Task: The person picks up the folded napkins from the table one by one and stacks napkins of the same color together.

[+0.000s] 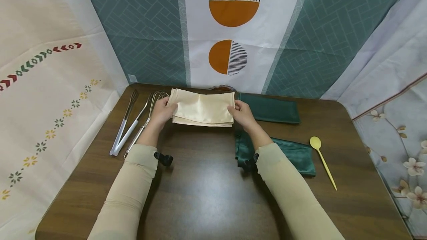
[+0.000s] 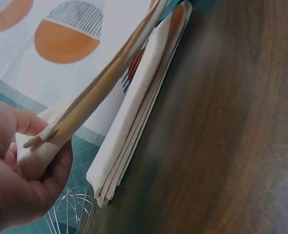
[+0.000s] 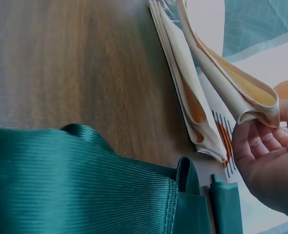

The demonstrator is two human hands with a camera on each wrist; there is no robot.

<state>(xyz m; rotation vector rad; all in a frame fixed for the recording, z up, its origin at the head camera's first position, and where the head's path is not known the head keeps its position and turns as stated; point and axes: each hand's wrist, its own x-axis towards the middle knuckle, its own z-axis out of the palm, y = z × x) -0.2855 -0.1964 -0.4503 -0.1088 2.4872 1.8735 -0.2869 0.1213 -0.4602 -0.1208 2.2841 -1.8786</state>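
Observation:
A folded cream satin cloth (image 1: pixel 203 105) is stretched between both hands near the far edge of the table. My left hand (image 1: pixel 161 112) pinches its left end, thumb on top. At the other end, my right hand (image 1: pixel 242 114) pinches the fabric between thumb and fingers. Just below the held cloth, a second folded cream cloth (image 2: pixel 127 131) with several layers lies on the wooden table (image 2: pixel 232 122); in the head view it is mostly hidden. The right wrist view shows a gap between the held cloth (image 3: pixel 227 87) and the lower one.
Two folded green cloths, one at the back (image 1: pixel 271 109) and one nearer (image 1: pixel 295 156), lie under and beyond the right forearm. A yellow spoon (image 1: pixel 315 143) rests at right. On the left are a whisk (image 1: pixel 146 121), a fork-like utensil (image 1: pixel 126 116) and another pale-handled utensil (image 1: pixel 129 132).

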